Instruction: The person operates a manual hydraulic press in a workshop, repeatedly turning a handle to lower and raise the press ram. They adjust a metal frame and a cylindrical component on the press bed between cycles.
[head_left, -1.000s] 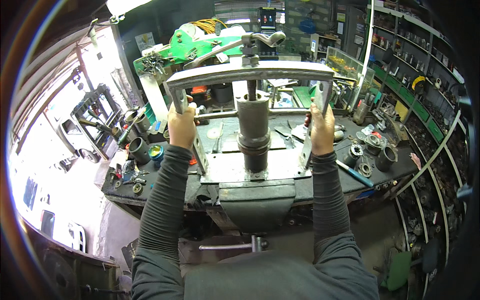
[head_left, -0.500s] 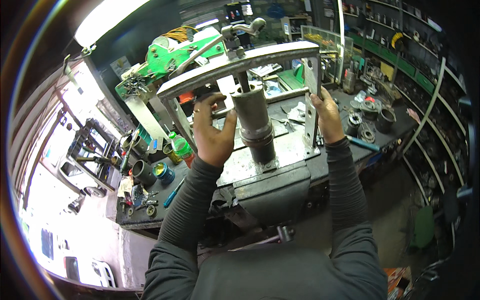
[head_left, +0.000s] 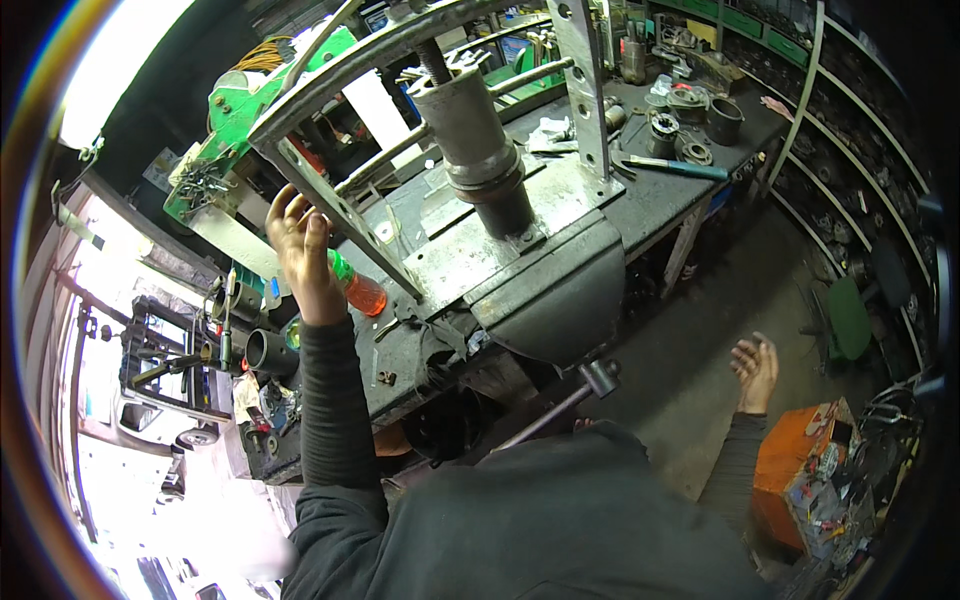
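A grey metal press frame stands on the bench, bolted to a steel base plate. Inside it a thick metal cylinder stands upright, with a threaded screw coming down into its top. Beside the frame's left upright is my left hand, fingers loosely bent and apart, holding nothing; contact with the upright cannot be made out. Far from the frame, my right hand hangs out to the right over the floor, empty with its fingers apart.
A bottle of red liquid stands behind my left wrist. Below the bench's front, a vise has its handle sticking out. An orange box of tools sits at lower right. Metal rings and a blue-handled tool lie on the bench.
My right hand has left the frame's right upright and swung down to the right. The left has moved from beside the cylinder to the left upright. The view has shifted.
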